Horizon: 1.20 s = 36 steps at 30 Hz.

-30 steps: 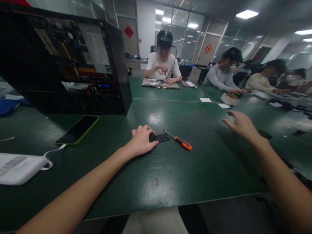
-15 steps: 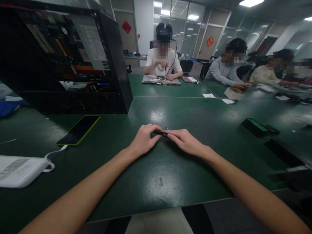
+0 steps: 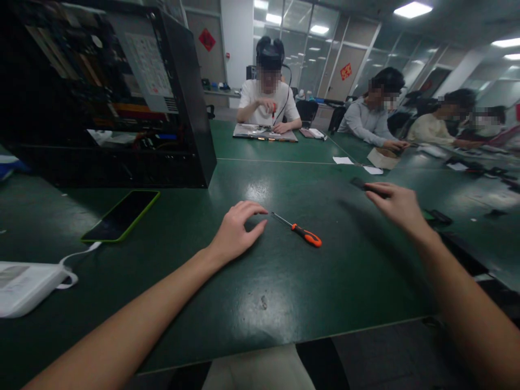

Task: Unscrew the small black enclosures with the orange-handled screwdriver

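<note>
My left hand (image 3: 240, 230) rests on the green table with thumb and fingers apart and nothing between them. Just beyond its fingertips lies a screwdriver (image 3: 306, 235) with an orange and black handle, its thin metal shaft pointing toward that hand. Off to the right, my right hand (image 3: 396, 206) is raised over the table, pinching a small dark flat piece (image 3: 358, 183). Blur hides what kind of piece it is. Its shadow falls on the tabletop below.
An open black computer case (image 3: 179, 119) stands at the left. Before it lie a phone (image 3: 122, 216) with a green edge and a white power bank (image 3: 32, 287) joined by a cable. Dark items (image 3: 459, 252) sit at the right. Opposite, a person (image 3: 270, 100) works with a screwdriver.
Both hands were together on the dark piece. My right hand has carried it away to the right, my left hand has let go, and the screwdriver now shows fully.
</note>
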Available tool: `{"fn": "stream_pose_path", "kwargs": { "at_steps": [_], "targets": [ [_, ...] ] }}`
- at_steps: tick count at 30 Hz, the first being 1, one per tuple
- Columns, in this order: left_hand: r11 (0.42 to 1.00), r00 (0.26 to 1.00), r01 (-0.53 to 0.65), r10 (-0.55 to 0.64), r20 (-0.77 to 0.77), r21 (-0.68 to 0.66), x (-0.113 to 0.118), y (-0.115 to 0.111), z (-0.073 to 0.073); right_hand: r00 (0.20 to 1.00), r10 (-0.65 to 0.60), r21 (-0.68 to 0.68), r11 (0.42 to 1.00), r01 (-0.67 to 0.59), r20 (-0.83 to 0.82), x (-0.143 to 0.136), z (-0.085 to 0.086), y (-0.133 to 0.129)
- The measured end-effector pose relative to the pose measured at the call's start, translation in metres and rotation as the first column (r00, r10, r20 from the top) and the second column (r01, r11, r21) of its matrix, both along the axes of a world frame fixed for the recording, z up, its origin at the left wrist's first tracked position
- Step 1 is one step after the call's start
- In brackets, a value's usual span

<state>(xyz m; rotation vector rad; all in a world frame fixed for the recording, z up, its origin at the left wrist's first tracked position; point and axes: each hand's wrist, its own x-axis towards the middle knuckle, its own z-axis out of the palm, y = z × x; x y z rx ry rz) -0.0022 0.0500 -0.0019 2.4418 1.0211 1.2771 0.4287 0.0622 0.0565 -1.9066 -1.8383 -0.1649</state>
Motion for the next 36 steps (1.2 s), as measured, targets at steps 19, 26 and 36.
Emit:
{"fn": "stream_pose_path", "kwargs": {
  "at_steps": [19,26,36],
  "targets": [
    [0.999,0.996,0.044,-0.043,-0.073,0.016,0.003,-0.002,-0.005,0.849,-0.446,-0.266,0.813,0.517,0.284,0.165,-0.037,-0.01],
    [0.997,0.992,0.069,-0.065,-0.106,0.027,0.005,-0.005,-0.004,0.865,-0.329,-0.25,0.863,0.439,0.379,0.152,-0.045,-0.009],
    [0.996,0.99,0.078,-0.072,-0.123,0.046,0.003,-0.004,-0.005,0.82,-0.272,-0.194,0.889,0.414,0.503,0.133,-0.065,-0.009]
  ]
}}
